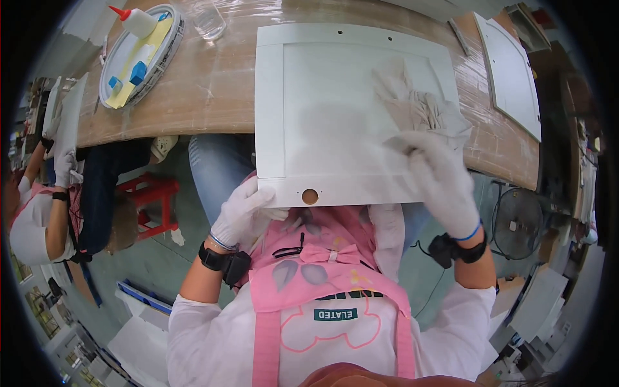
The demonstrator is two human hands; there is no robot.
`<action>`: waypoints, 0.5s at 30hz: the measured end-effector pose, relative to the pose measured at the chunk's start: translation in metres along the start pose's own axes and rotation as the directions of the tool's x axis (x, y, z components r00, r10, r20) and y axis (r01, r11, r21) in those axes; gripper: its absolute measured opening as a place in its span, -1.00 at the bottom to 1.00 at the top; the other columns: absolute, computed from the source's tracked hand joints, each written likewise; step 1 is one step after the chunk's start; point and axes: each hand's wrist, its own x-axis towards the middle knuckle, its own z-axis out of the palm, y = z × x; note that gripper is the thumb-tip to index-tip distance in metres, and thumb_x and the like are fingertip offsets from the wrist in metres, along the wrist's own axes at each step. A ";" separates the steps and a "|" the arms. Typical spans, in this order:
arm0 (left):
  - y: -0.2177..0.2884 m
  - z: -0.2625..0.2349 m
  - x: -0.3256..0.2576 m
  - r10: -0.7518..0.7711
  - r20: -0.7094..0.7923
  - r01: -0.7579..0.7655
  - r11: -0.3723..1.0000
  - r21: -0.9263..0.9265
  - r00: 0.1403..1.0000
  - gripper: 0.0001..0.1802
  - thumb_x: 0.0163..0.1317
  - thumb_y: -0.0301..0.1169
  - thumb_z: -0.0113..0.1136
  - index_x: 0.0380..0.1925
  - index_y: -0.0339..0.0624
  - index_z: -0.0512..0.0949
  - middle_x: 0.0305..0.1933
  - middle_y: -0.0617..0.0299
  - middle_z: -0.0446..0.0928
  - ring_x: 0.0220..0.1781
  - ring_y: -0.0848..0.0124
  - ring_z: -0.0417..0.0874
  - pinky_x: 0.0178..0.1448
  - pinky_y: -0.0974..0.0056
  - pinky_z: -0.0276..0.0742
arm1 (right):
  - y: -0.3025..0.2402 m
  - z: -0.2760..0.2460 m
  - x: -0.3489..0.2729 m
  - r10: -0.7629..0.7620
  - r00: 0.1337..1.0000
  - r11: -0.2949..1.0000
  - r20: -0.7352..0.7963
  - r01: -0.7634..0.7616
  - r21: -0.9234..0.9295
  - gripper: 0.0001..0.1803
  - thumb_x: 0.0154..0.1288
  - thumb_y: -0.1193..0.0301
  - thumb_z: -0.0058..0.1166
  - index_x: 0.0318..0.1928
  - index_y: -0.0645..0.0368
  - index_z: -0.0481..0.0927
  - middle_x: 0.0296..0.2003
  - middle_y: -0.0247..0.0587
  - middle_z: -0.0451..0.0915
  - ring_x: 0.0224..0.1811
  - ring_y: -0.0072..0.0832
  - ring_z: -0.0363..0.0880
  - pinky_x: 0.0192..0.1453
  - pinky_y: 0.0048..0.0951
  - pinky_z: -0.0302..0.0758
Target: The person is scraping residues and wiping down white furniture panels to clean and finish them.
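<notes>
A white panel (335, 109), shaped like a cabinet door with a raised border and a round hole near its close edge, lies partly on the table and juts out over my lap. My left hand (242, 209), in a white glove, grips the panel's near left corner, thumb on top and fingers beneath. Over the near right part of the panel is my right hand (442, 177), also gloved and smeared by motion. Its fingers close around a small greyish thing (403, 143), too blurred to name. Just beyond that hand, a crumpled grey-beige cloth (419, 103) rests on the panel.
On the wrapped table (213, 97), a round lid (174, 48) holds a glue bottle (138, 22) and blue blocks (137, 72). A clear cup (209, 22) stands nearby. Another white panel (509, 71) lies right. A co-worker (48, 219) sits left, near a red stool (151, 206); a fan (518, 222) stands right.
</notes>
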 end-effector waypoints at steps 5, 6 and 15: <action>-0.006 0.002 0.001 0.035 0.026 -0.034 0.999 -0.023 0.999 -0.51 0.48 -0.21 0.09 0.21 -0.39 0.44 -0.05 0.05 0.66 -0.12 0.36 0.70 0.01 0.24 0.65 | -0.014 0.091 0.011 -0.006 0.990 0.998 0.141 0.014 -0.061 -0.69 0.37 0.40 0.02 0.08 0.02 0.64 -0.20 -0.02 0.67 -0.11 -0.06 0.65 -0.04 -0.09 0.55; -0.006 0.003 0.000 0.056 0.024 -0.055 0.998 -0.042 0.998 -0.52 0.49 -0.21 0.07 0.20 -0.39 0.45 -0.07 0.05 0.66 -0.12 0.36 0.70 0.02 0.24 0.65 | -0.014 0.101 0.015 -0.011 0.992 0.997 0.125 0.020 -0.069 -0.66 0.36 0.43 0.04 0.12 0.04 0.62 -0.20 -0.04 0.66 -0.13 -0.07 0.63 -0.05 -0.10 0.54; -0.010 -0.002 0.001 0.058 -0.004 -0.059 0.998 -0.009 0.998 -0.53 0.47 -0.24 0.07 0.18 -0.43 0.41 -0.14 -0.03 0.65 -0.25 0.29 0.69 -0.11 0.22 0.65 | -0.009 0.133 0.040 -0.146 0.985 0.959 0.096 0.165 -0.229 -0.63 0.33 0.43 0.07 0.14 -0.05 0.65 -0.27 -0.06 0.58 -0.25 -0.08 0.60 -0.18 -0.08 0.51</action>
